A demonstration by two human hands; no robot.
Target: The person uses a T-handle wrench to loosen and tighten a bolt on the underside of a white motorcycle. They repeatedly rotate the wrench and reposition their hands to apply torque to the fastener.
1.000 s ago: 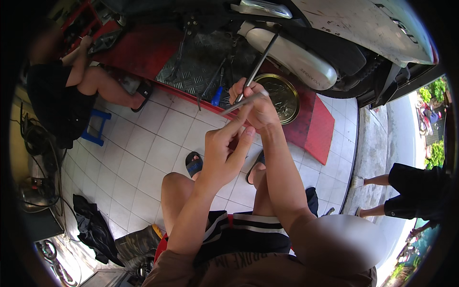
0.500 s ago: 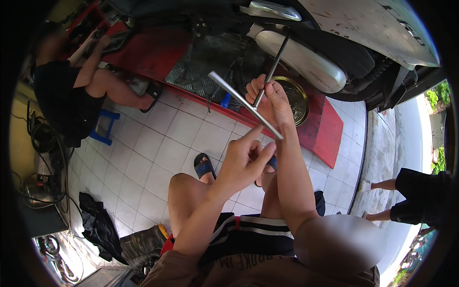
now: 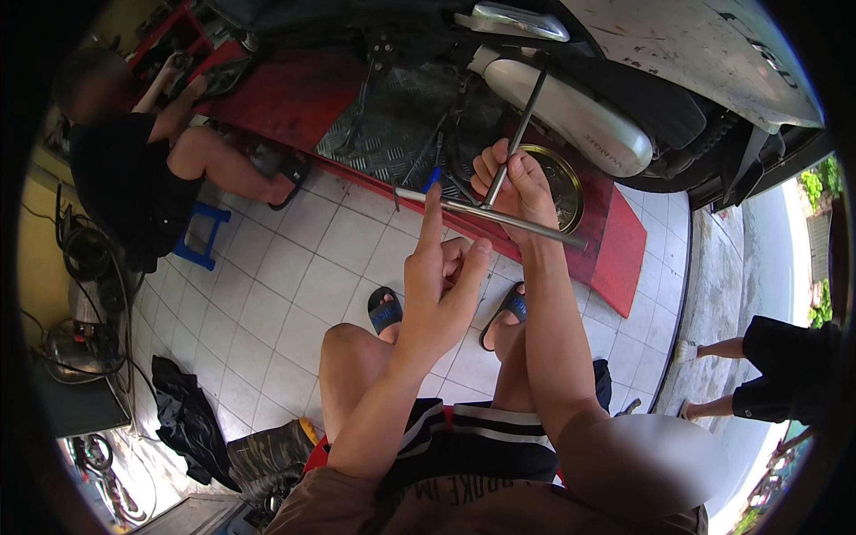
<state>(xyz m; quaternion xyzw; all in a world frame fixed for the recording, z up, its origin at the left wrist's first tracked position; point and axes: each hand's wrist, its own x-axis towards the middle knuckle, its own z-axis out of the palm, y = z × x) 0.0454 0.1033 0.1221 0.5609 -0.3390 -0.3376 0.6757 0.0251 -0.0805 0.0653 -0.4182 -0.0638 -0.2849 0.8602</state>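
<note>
My right hand [image 3: 513, 192] grips the shaft of a metal T-handle wrench [image 3: 513, 152], whose long shaft reaches up toward the underside of a scooter [image 3: 571, 116]. The wrench's crossbar [image 3: 486, 214] lies level across my fingers. Just left of it, my left hand [image 3: 441, 285] is raised, holds nothing, and touches the crossbar with its index fingertip. Both hands are above my bare knees [image 3: 357, 357] and my sandals [image 3: 385, 310].
The scooter stands on a red lift ramp [image 3: 294, 89] with a checker-plate panel [image 3: 392, 125]. A round brass tray [image 3: 557, 183] lies on the ramp. Another person [image 3: 134, 169] sits on a blue stool [image 3: 201, 236] at left. A bystander's legs [image 3: 758, 374] are at right. Dark cloth [image 3: 183, 415] lies lower left.
The wrench's crossbar has swung round from a slant to nearly level. My left hand has let go of it and now only touches it with one finger.
</note>
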